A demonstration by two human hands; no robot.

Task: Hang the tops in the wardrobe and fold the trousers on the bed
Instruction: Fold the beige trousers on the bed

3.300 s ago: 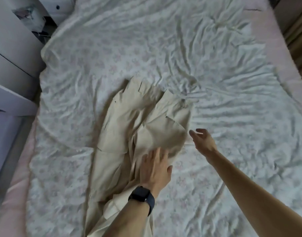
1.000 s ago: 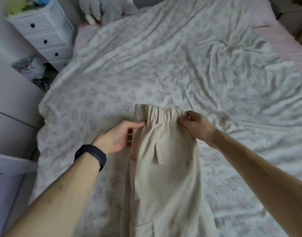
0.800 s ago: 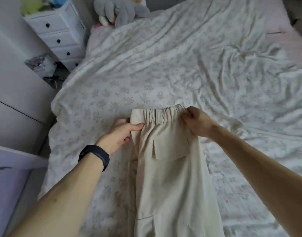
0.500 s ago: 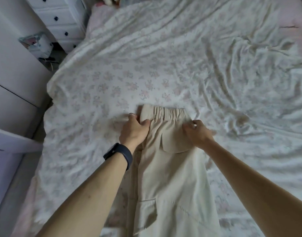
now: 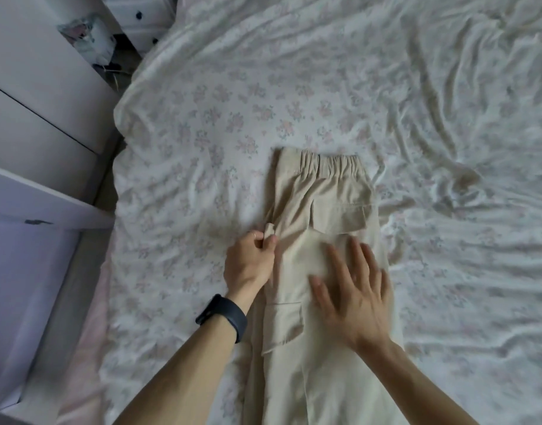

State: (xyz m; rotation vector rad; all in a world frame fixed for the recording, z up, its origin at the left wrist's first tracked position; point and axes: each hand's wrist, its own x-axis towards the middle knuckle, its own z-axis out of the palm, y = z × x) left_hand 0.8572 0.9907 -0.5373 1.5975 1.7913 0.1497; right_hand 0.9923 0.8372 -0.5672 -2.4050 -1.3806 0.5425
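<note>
Beige cargo trousers (image 5: 325, 210) lie lengthwise on the bed (image 5: 202, 133), folded in half along the legs, with the elastic waistband at the far end and the legs running off the bottom of the view. My left hand (image 5: 249, 265), with a dark watch on its wrist, pinches a fold of the trousers' left edge just below the hip. Fingers spread, my right hand (image 5: 354, 289) lies flat on the trousers below the back pocket flap, blurred by motion.
A rumpled white floral sheet covers the bed. White wardrobe panels (image 5: 39, 96) stand close along the left side. A white drawer unit (image 5: 147, 13) and a small patterned box (image 5: 88, 35) sit at the top left by the bed's corner.
Both hands let go of the waistband and moved down the trousers. The left now pinches the side edge. The right has flattened onto the cloth.
</note>
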